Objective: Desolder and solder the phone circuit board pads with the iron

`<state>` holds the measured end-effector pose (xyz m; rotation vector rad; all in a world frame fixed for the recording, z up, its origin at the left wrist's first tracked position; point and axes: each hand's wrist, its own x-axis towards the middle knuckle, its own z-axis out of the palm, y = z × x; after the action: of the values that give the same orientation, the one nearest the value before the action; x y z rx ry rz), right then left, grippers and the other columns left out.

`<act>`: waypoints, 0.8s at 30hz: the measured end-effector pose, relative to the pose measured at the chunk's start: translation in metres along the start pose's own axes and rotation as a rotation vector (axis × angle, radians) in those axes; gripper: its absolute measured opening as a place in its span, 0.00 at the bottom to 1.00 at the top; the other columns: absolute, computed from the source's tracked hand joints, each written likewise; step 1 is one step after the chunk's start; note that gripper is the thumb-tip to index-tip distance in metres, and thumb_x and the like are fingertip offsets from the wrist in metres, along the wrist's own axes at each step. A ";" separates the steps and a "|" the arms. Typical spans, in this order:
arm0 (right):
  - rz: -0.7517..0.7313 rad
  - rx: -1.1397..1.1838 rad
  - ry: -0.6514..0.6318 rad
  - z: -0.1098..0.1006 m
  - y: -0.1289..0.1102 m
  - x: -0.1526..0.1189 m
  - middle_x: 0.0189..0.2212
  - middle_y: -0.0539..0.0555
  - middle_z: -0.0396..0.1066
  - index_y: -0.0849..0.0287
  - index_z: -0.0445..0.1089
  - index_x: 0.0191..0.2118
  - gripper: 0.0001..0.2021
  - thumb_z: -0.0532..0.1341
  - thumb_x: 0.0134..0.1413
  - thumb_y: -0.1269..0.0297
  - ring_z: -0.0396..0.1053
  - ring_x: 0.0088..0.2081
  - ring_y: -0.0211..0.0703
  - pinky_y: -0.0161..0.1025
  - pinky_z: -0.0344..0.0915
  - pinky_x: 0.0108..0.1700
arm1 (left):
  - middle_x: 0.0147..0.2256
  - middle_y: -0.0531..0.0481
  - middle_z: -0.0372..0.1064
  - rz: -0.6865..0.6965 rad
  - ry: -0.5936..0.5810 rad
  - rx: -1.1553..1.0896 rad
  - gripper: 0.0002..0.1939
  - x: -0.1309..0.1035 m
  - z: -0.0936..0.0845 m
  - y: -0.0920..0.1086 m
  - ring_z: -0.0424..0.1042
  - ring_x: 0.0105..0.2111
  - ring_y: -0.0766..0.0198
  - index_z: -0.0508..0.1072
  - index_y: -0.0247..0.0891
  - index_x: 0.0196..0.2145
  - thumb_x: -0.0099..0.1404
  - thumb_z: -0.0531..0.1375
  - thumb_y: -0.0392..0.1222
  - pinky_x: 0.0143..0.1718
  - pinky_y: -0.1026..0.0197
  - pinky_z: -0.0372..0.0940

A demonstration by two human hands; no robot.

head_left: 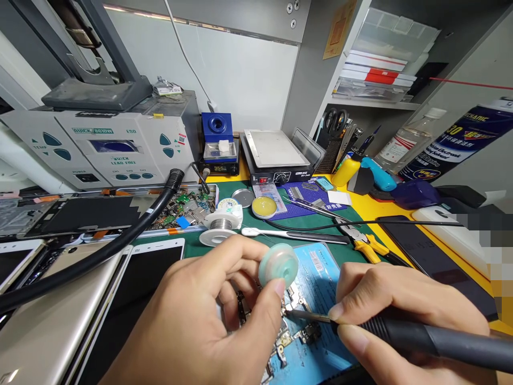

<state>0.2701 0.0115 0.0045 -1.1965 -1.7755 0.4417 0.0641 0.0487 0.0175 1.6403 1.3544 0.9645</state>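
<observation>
The left grip [218,315] partly hides the circuit board [285,339]; the right edge crops the soldering iron [436,341].

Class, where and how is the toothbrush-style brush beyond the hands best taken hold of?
Probably by the middle of the brush's dark handle, from above, pinching across its width. It lies sideways, so the long, slim handle is exposed on top, while the pliers crowd its right end and the pale head points left.

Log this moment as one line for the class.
left hand: holding green spool | right hand: holding soldering iron, tip at circuit board | beyond hands: toothbrush, pliers
</observation>
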 end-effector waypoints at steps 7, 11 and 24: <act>0.031 -0.031 0.015 -0.001 0.000 0.001 0.20 0.45 0.80 0.49 0.77 0.27 0.10 0.69 0.47 0.75 0.75 0.18 0.40 0.33 0.69 0.22 | 0.18 0.64 0.67 -0.006 -0.026 -0.039 0.07 -0.001 0.000 -0.001 0.67 0.16 0.72 0.77 0.51 0.27 0.63 0.61 0.45 0.15 0.72 0.59; 0.061 -0.065 0.017 -0.002 0.000 0.003 0.20 0.46 0.80 0.49 0.77 0.24 0.10 0.69 0.48 0.74 0.75 0.18 0.39 0.33 0.70 0.23 | 0.17 0.65 0.67 0.005 0.001 -0.039 0.06 -0.002 0.001 -0.001 0.67 0.16 0.72 0.78 0.52 0.28 0.62 0.62 0.44 0.16 0.73 0.59; 0.037 0.058 0.028 -0.002 0.002 -0.001 0.21 0.42 0.74 0.49 0.73 0.29 0.12 0.69 0.46 0.77 0.68 0.19 0.33 0.29 0.63 0.21 | 0.18 0.65 0.68 0.031 0.029 0.013 0.07 -0.002 0.000 0.001 0.68 0.16 0.74 0.77 0.50 0.27 0.62 0.62 0.42 0.16 0.75 0.60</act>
<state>0.2728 0.0108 0.0034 -1.1909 -1.7078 0.4933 0.0642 0.0469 0.0179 1.6678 1.3606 1.0033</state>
